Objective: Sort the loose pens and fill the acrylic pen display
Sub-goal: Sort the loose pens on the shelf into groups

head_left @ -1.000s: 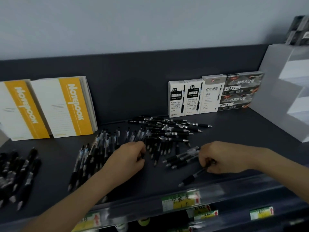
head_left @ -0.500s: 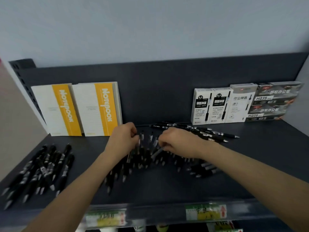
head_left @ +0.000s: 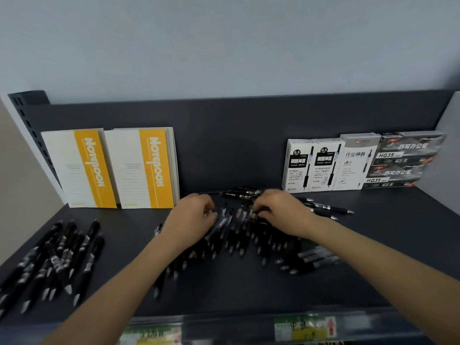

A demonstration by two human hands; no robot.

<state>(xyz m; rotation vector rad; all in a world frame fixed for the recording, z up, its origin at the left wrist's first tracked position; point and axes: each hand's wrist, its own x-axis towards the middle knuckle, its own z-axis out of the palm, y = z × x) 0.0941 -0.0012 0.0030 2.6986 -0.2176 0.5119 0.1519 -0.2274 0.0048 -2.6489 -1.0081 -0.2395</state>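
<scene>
Several black pens lie in a fanned middle pile [head_left: 236, 239] on the dark shelf [head_left: 224, 292]. My left hand [head_left: 193, 216] sits on the pile's far left end, fingers curled onto the pen tops. At the far right end my right hand [head_left: 282, 211] curls its fingers into the same pile. A second pile of black pens [head_left: 57, 257] lies at the left. More pens [head_left: 326, 209] lie sideways behind my right hand, and a small group [head_left: 311, 260] lies under my right forearm. No acrylic display is in view.
Two yellow-and-white notebooks [head_left: 144, 168] lean against the back panel at the left. Pen boxes [head_left: 313, 165] and dark HQ35 boxes [head_left: 403, 160] stand at the back right. A clear front rail with price labels [head_left: 301, 327] runs along the shelf edge.
Both hands moved from the pile's near side to its far end and drew close together. My right hand left the pens at the front right. The view swung left.
</scene>
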